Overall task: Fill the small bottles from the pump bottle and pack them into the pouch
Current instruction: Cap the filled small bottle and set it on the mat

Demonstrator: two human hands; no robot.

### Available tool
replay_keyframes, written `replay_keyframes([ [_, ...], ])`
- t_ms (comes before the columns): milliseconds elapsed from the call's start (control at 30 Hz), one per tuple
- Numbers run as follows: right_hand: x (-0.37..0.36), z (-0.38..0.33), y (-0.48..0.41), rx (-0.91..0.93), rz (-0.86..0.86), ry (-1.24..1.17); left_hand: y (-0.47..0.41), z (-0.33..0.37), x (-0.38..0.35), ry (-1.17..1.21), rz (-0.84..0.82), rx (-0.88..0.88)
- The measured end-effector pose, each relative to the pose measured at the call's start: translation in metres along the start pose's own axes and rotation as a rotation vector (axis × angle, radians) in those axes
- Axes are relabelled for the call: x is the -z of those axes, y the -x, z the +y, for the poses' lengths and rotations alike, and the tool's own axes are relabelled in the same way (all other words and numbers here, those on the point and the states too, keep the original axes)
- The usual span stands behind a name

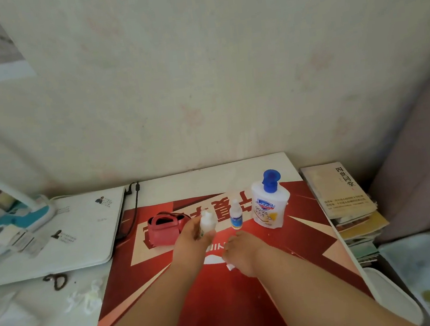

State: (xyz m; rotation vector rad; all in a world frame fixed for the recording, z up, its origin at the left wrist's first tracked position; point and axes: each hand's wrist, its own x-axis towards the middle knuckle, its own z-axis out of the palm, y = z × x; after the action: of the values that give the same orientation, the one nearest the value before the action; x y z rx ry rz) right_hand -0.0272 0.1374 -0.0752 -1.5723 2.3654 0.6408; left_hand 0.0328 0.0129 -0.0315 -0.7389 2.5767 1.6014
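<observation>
L hand grips a small white bottle, long axis upright, capped. The red pouch sits just left of those fingers, mouth up, so L hand is nearer. 2nd small bottle, blue label, stands beside the pump bottle on the counter. R hand is curled over a white scrap; can't tell if it's gripping.

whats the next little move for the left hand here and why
Probably lower the small white bottle into the pink pouch. The left hand grips it, seemingly capped, just right of the pouch's open mouth, while the right hand is down by the red mat, away from the pump bottle. Its fill level can't be seen.
</observation>
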Motion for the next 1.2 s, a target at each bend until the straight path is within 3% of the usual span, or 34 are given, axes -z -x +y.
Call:
replay_keyframes([
  [333,0.068,0.033,0.025,-0.341,0.312,-0.882,0.011,0.028,0.016,0.039,0.014,0.022],
  [900,0.120,0.106,0.062,-0.655,0.902,-1.453,0.002,0.054,-0.006,0.008,0.016,0.093],
  [1200,0.125,0.137,0.065,-0.595,0.931,-1.636,0.002,0.073,-0.023,0.015,0.012,0.072],
])
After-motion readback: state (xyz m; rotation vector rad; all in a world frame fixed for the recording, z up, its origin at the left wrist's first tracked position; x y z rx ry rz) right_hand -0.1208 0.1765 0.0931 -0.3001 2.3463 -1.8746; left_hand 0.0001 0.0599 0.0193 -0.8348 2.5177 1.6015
